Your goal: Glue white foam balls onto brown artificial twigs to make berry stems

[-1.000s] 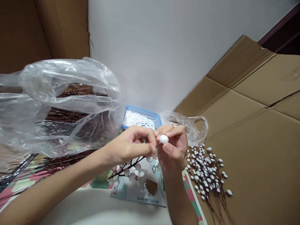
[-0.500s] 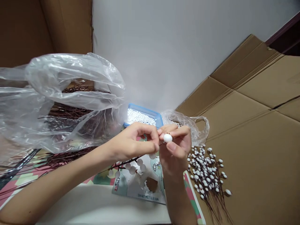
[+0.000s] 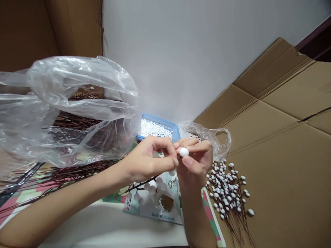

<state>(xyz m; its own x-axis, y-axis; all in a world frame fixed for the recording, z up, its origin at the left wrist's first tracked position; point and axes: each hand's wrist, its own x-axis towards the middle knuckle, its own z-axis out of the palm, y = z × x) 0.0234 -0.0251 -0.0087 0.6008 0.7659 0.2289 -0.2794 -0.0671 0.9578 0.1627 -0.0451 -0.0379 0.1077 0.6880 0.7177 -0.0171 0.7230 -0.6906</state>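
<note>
My left hand [image 3: 152,156] pinches a dark twig [image 3: 141,184] that carries several white balls and hangs below the hands. Close against it, my right hand [image 3: 195,158] has its fingers around the tip of the twig, where a larger white ball [image 3: 184,152] shows between thumb and fingers. The fingertips of both hands nearly meet. Beneath them lies a printed glue gun package [image 3: 162,216] with a brown patch on it. Behind the hands stands a blue basket [image 3: 159,120] of small white balls.
A clear plastic bag [image 3: 85,75] with dark twigs [image 3: 77,120] fills the left side. A smaller clear bag [image 3: 207,136] lies behind my right hand. Finished-looking white-balled stems [image 3: 230,193] lie on cardboard [image 3: 284,179] at the right.
The twig with its hanging white balls has shifted slightly to the right. Both hands keep their grips, with only small finger movements.
</note>
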